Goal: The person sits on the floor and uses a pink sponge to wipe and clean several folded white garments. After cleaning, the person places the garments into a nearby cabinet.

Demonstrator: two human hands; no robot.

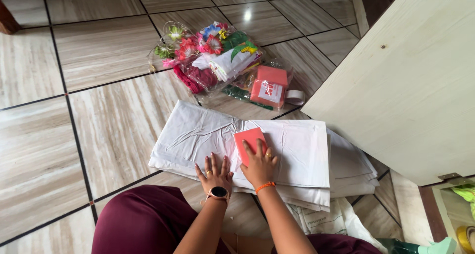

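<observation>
Card (pixel 249 141) on folded cloth (pixel 292 150), bagged flowers (pixel 203 51) behind.

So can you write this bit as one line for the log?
left hand: flat on white folded cloth | right hand: pressing pink card onto cloth | nearby: bag of fabric flowers, tiled floor

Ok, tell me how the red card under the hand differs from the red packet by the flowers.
The red card is flat, plain and bare, lying on the white cloth under the right hand. The red packet is thicker, box-shaped, carries a white label, sits in clear wrap on the floor, untouched. Both are salmon-red rectangles.
</observation>
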